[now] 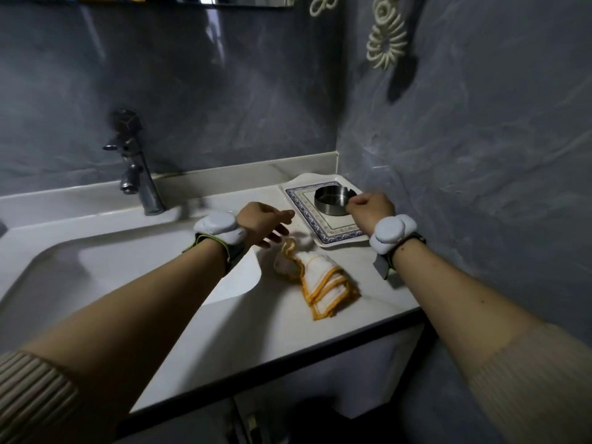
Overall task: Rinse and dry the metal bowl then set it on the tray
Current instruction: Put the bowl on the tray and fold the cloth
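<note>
Right hand (371, 208) on metal bowl (333, 200), tray (323, 233) beneath

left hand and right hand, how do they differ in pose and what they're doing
The left hand hovers open above the counter, fingers spread just over the cloth, touching nothing; the right hand is curled shut on the rim of the metal bowl, which sits on the tray. The left is nearer the sink, the right nearer the wall. Both wear a white wrist device.

Silver metal bowl (333, 200); white tray (323, 225), blue patterned border; white cloth (323, 280), orange-yellow edging; grey marbled wall (464, 139).
</note>
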The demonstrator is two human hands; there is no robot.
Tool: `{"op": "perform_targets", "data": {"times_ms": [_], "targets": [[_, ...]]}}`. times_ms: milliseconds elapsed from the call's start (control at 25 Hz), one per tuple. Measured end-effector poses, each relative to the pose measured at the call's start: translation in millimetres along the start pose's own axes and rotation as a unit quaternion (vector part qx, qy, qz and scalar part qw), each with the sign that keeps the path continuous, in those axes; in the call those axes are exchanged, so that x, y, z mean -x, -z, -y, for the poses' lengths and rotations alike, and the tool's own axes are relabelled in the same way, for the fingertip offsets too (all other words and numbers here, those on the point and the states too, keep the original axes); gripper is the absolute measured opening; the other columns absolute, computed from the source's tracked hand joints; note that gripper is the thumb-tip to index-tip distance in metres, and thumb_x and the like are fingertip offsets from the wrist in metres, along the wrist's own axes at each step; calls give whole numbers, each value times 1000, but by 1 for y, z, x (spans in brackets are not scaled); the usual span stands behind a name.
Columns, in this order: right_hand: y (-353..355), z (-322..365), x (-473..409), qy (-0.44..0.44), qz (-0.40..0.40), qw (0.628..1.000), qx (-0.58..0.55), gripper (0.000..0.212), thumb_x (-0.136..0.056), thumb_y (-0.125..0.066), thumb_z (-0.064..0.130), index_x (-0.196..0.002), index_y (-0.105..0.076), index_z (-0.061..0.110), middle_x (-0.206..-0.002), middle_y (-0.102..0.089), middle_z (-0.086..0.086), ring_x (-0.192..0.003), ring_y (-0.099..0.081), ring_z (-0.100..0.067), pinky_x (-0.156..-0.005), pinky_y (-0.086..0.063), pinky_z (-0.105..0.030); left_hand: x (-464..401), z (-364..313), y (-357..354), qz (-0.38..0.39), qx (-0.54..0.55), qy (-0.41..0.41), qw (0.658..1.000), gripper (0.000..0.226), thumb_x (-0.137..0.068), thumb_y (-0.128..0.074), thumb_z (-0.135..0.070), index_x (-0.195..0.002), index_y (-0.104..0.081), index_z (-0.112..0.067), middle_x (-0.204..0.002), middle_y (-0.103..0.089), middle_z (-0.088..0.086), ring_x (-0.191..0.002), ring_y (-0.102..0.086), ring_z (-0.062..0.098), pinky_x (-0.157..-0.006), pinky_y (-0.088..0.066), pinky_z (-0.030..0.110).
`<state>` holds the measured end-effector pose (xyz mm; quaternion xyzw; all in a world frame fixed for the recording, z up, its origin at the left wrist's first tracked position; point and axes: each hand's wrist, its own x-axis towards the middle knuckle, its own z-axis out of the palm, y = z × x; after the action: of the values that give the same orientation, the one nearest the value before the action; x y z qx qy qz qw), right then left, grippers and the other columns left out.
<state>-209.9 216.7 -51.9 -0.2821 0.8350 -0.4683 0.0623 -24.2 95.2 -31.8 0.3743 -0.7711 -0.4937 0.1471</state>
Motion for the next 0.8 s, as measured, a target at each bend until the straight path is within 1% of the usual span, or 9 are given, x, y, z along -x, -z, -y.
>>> {"op": "perform_targets", "data": {"times_ms": [120, 200, 280, 360, 440, 520, 600, 680, 800], "targets": [[-5, 6, 25, 5, 21, 999, 24, 21, -87, -59, 19, -96, -77, 12, -109, -74, -12, -102, -66, -33, -92, -54, -39, 24, 6, 7, 30, -74, 25, 996, 47, -86, -62, -58, -88, -73, -12, -83, -73, 3, -76, -67, 20, -63, -50, 27], [-11, 9, 39, 15, 54, 998, 12, 18, -86, -63, 20, -95, -77, 13, -105, -75, -11, -99, -68, -33, -91, -55, -40, 36, 8, 7, 43, -108, 28, 993, 45, -82, -63, -63, -77, -69, -19, -75, -71, -3, -72, -67, 15, -63, -50, 27], [-16, 10, 51, 34, 83, 996, 7, 14, -85, -67, 19, -94, -77, 14, -100, -76, -10, -95, -69, -30, -90, -56, -38, 44, 11, 3, 43, -140, 23, 989, 44, -79, -67, -64, -73, -68, -20, -72, -69, -3, -69, -65, 12, -62, -49, 25], [-20, 9, 60, 53, 120, 991, 8, 9, -83, -70, 19, -90, -77, 18, -95, -76, -5, -91, -70, -25, -87, -55, -34, 49, 15, 0, 37, -170, 15, 985, 44, -77, -73, -57, -73, -70, -13, -68, -66, 0, -62, -61, 13, -55, -44, 23], [-21, 8, 67, 71, 159, 984, 24, 10, -82, -72, 20, -91, -76, 23, -95, -74, 1, -89, -67, -16, -84, -50, -27, 55, 20, -3, 28, -175, -10, 984, 37, -77, -79, -44, -77, -72, -7, -66, -60, 4, -58, -51, 15, -50, -39, 22], [-20, 9, 70, 82, 192, 977, 52, 13, -87, -69, 24, -99, -75, 23, -95, -68, 6, -89, -60, -11, -81, -41, -21, 61, 23, -2, 23, -140, -57, 988, 25, -77, -82, -30, -80, -72, -7, -63, -57, 3, -54, -46, 11, -48, -36, 21], [-19, 12, 71, 70, 224, 971, 46, 21, -93, -61, 28, -110, -71, 19, -91, -63, 8, -85, -57, -10, -79, -40, -23, 68, 25, 3, 12, -87, -100, 991, 19, -76, -83, -17, -87, -75, -4, -65, -61, 0, -51, -50, 4, -50, -39, 17], [-17, 15, 73, 31, 273, 961, -35, 26, -96, -59, 24, -116, -68, 10, -85, -63, 5, -77, -58, -10, -73, -46, -24, 72, 26, 10, -1, -69, -135, 988, 22, -76, -82, -9, -95, -75, -2, -74, -67, 2, -56, -53, 0, -50, -39, 10], [-13, 23, 81, 3, 320, 935, -155, 15, -92, -64, 16, -104, -70, 9, -92, -70, -5, -81, -66, -15, -72, -55, -23, 81, 27, 21, -12, -68, -142, 987, 22, -78, -80, -7, -98, -75, -3, -81, -69, 6, -63, -56, 4, -49, -39, 7]]}}
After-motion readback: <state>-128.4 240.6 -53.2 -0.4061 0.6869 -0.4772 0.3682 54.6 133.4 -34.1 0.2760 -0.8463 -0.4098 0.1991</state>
